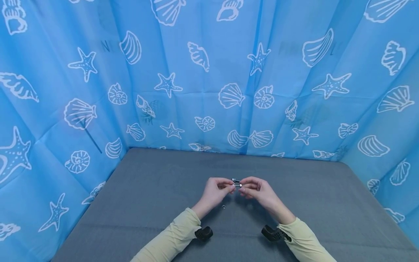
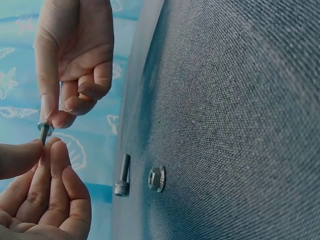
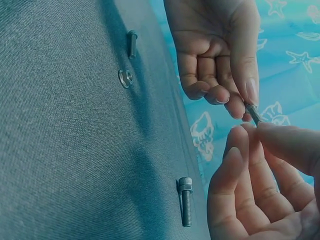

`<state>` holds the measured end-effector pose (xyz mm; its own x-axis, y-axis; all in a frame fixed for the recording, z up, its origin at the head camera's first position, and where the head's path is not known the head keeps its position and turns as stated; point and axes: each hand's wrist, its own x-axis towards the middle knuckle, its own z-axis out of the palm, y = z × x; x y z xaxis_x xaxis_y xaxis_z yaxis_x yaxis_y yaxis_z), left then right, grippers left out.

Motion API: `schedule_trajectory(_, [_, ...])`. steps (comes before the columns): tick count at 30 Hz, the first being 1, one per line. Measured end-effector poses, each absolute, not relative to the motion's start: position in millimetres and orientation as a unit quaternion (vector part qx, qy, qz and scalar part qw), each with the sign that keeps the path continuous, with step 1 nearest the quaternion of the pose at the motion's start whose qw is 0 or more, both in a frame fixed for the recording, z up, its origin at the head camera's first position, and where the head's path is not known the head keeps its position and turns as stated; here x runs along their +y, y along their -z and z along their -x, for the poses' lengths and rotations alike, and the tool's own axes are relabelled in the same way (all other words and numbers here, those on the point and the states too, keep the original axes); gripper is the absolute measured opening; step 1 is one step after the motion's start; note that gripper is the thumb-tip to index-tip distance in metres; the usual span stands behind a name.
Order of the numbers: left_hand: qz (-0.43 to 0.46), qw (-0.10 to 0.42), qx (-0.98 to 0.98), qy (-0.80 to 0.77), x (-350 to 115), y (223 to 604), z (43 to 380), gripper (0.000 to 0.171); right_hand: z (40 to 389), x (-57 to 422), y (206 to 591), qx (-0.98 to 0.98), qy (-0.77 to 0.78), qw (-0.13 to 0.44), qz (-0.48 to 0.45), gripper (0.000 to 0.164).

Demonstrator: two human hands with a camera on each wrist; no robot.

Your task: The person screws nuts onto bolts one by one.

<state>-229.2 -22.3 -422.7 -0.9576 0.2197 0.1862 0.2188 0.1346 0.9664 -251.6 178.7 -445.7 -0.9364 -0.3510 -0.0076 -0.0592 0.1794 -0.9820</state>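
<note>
In front of me my left hand (image 1: 216,191) and my right hand (image 1: 260,191) meet over the grey table, pinching a small metal bolt (image 1: 237,185) from opposite ends. In the left wrist view, a flanged ring-like piece (image 2: 45,126) on the bolt touches the right fingertips, while my left thumb and index finger grip the shank. Thread shows between the fingertips in the right wrist view. On the cloth lie a bolt with a nut by its head (image 3: 185,200), a second bolt (image 3: 132,44) and a flange nut (image 3: 125,78). Fingertips partly hide the held bolt.
The grey cloth-covered table (image 1: 157,182) has the flange nut near the left forearm. Blue curtains (image 1: 209,83) with white shells and starfish stand behind and at both sides. Black wrist devices sit at both sleeves, including the right device (image 1: 273,233).
</note>
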Motion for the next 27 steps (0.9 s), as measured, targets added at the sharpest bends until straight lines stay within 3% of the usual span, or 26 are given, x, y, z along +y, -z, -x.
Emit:
schedule_trajectory(9, [-0.142,0.002,0.756,-0.639,-21.5,422.8,228.9,0.009,250.8,179.6,444.1,0.764,0.620,0.120,0.129,0.042])
schedule_trajectory(27, [-0.152,0.004,0.752,-0.641,-20.2,423.9,230.8,0.011,249.2,182.5,441.4,0.768,0.613,0.121,0.141,0.038])
